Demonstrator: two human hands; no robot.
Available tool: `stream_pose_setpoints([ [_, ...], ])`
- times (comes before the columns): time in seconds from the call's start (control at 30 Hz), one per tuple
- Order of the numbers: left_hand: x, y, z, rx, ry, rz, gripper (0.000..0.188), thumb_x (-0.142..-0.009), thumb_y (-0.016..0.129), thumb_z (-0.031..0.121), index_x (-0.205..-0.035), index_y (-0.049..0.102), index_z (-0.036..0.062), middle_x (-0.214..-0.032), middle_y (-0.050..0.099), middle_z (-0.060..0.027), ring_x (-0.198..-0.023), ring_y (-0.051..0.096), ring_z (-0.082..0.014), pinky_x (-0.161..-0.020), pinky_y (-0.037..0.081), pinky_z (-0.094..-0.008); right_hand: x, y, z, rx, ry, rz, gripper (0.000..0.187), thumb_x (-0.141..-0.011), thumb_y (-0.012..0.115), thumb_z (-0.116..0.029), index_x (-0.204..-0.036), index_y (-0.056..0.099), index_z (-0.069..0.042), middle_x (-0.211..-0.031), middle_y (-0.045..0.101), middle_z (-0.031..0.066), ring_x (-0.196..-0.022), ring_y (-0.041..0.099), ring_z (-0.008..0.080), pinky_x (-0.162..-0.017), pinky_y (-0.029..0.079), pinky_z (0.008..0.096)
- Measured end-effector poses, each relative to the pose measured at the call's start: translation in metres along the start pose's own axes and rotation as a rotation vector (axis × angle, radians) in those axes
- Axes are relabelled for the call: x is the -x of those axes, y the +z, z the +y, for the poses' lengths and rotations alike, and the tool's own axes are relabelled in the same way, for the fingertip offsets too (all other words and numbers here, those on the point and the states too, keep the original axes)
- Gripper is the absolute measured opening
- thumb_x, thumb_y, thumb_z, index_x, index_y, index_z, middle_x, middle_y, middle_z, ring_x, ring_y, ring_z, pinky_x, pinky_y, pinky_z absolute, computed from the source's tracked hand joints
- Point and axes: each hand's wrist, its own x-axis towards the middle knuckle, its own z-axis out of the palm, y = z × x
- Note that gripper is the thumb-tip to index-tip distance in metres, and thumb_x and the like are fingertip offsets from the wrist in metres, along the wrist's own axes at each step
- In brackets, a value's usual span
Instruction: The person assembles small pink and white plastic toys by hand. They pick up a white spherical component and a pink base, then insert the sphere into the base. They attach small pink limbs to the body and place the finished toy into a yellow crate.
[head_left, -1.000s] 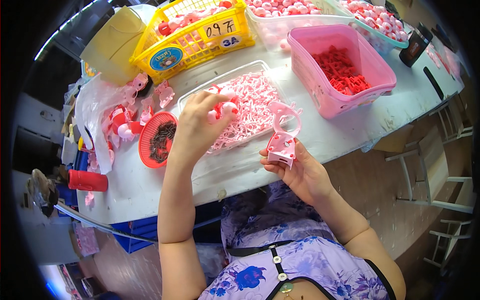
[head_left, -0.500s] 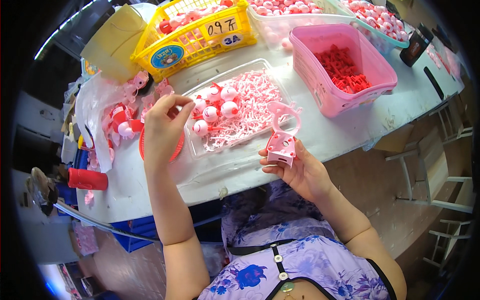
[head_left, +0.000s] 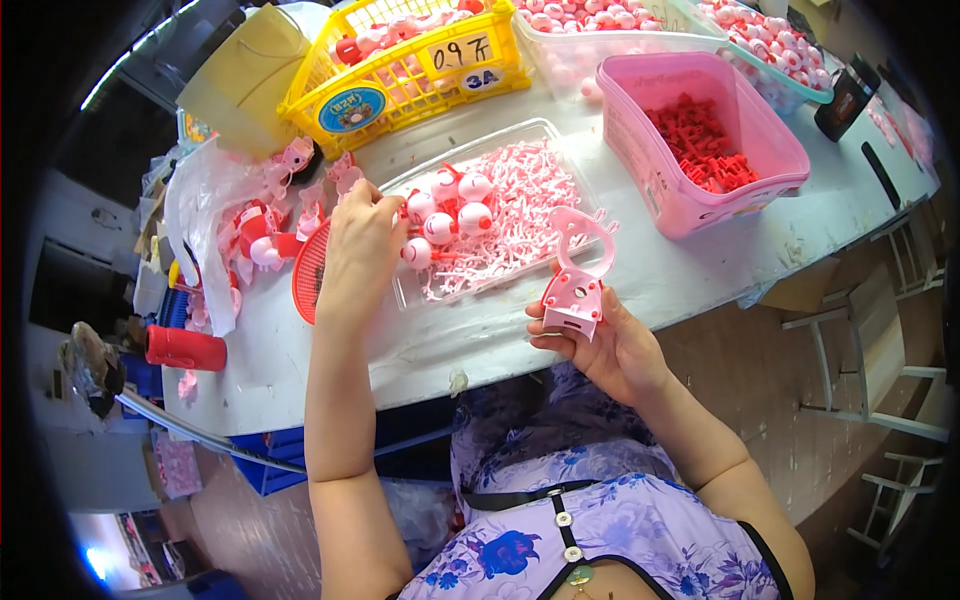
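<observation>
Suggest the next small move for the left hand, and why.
Probably ease the left hand rightward to the pink-and-red balls, if it is free: they lie close beside it, and the right hand holds a pink ringed part whose ring looks unfilled. Whether the left grip holds anything is hidden.

Two hands, one held pink frame, six balls in tray.

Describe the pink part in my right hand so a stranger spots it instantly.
On the white table, find the pink tub of red pieces. Below-left of it, the right hand holds the pink part. Its large open ring distinguishes it from the small pieces heaped in the clear tray.
</observation>
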Motion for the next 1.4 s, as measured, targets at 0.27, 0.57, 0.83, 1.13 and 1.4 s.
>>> stream_pose_setpoints([
  [0.27, -0.002, -0.001, 0.000, 0.036, -0.082, -0.062, 0.018, -0.078, 0.065, 0.009, -0.094, 0.069, 0.0014, -0.092, 0.055, -0.0131, -0.082, 0.057, -0.0295, -0.075, 0.046, -0.0390, 0.000, -0.001, 0.001, -0.056, -0.011, -0.028, 0.048, -0.101, 0.031, -0.038, -0.133, 0.036, -0.003, -0.124, 0.053, 0.0209, -0.112, 0.056, 0.0269, -0.099, 0.044, 0.0406],
  [0.57, -0.014, -0.001, 0.000, -0.039, -0.053, -0.236, 0.022, -0.072, 0.065, 0.003, -0.093, 0.071, 0.0043, -0.090, 0.054, -0.0131, -0.087, 0.056, -0.0306, -0.079, 0.045, -0.0391, 0.001, 0.000, -0.001, -0.059, 0.002, -0.012, 0.047, -0.101, 0.032, -0.038, -0.133, 0.037, -0.003, -0.123, 0.053, 0.0209, -0.112, 0.056, 0.0273, -0.099, 0.044, 0.0413],
  [0.83, -0.008, -0.028, 0.014, 0.345, -0.071, 0.006, 0.014, -0.074, 0.069, 0.002, -0.088, 0.070, 0.0011, -0.085, 0.062, -0.0092, -0.081, 0.060, -0.0225, -0.073, 0.046, -0.0297, 0.001, 0.002, 0.001, -0.065, -0.024, -0.011, 0.043, -0.101, 0.034, -0.035, -0.130, 0.037, -0.004, -0.121, 0.054, 0.0197, -0.111, 0.056, 0.0261, -0.099, 0.043, 0.0410],
  [1.13, 0.030, -0.013, 0.095, 1.352, -0.269, -0.042, 0.018, -0.087, 0.061, 0.000, -0.104, 0.062, -0.0062, -0.090, 0.068, -0.0123, -0.080, 0.067, -0.0175, -0.073, 0.055, -0.0285, 0.001, 0.002, 0.002, 0.001, 0.000, 0.009, 0.051, -0.101, 0.027, -0.040, -0.127, 0.043, 0.001, -0.117, 0.056, 0.0214, -0.105, 0.058, 0.0263, -0.095, 0.045, 0.0398],
  [1.4, 0.032, -0.003, 0.107, 1.254, -0.172, 0.004, 0.014, -0.083, 0.064, -0.004, -0.098, 0.066, -0.0034, -0.088, 0.060, -0.0056, -0.078, 0.060, -0.0106, -0.072, 0.049, -0.0226, 0.003, 0.001, 0.002, 0.023, -0.004, 0.017, 0.052, -0.101, 0.027, -0.042, -0.130, 0.042, -0.002, -0.117, 0.056, 0.0195, -0.105, 0.059, 0.0248, -0.094, 0.046, 0.0400],
])
